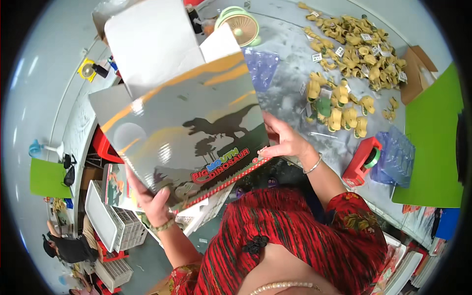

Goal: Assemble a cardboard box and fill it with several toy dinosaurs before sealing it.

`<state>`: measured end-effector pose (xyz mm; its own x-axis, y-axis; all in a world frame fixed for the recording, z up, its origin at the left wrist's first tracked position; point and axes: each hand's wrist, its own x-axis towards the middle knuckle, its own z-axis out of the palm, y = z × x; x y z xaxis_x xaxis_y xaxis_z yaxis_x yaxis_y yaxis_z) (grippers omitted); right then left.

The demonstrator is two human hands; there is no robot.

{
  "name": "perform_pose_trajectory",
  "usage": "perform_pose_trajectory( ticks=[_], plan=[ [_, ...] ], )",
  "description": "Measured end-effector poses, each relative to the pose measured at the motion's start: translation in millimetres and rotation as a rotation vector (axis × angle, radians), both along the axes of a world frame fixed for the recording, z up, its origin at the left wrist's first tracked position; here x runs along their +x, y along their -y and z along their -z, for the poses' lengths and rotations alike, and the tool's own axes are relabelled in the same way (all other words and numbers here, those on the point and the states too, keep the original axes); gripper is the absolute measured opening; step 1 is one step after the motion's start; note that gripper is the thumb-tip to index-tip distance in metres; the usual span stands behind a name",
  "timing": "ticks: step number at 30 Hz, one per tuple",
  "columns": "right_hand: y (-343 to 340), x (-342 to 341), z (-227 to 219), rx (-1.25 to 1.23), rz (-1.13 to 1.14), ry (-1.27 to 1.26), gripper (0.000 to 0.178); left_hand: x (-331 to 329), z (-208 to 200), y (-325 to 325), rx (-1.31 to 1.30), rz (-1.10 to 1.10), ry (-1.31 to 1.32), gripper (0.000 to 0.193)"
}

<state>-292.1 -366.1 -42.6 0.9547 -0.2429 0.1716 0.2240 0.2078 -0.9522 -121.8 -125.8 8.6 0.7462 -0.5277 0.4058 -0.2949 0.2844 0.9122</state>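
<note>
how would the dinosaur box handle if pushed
The dinosaur box is probably fairly stiff: it looks flat-sided between the left hand and right hand. Its sheen suggests it may be slippery. The thin white flaps would likely bend easily.

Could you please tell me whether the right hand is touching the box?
Touching: the head view shows the right hand at the box's right edge, its thumb pressed on the lower corner of the printed front.
</note>
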Motion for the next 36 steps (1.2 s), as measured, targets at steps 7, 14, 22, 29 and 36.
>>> perform_pose_trajectory(
  ticks=[7, 14, 22, 29, 36],
  plan=[
    [28, -20, 130, -0.070, 0.477, 0.023, 0.072, 13, 116, 73, 0.234, -0.025, -0.293, 0.059],
    [37, -37, 168, -0.028, 0.604, -0.376, 0.065, 12, 186, 110, 0.095, 0.122, -0.679, 0.020],
    [76, 3, 23, 0.056, 0.625, -0.500, 0.054, 83, 91, 153, 0.485, 0.330, -0.295, 0.041],
    [51, 35, 41, -0.294, 0.349, -0.475, 0.064, 135, 103, 126, 0.677, 0.330, -0.027, 0.031],
    [110, 57, 56, -0.113, 0.439, -0.443, 0.057, 146, 114, 192, 0.827, 0.137, 0.406, 0.029]
  ],
)
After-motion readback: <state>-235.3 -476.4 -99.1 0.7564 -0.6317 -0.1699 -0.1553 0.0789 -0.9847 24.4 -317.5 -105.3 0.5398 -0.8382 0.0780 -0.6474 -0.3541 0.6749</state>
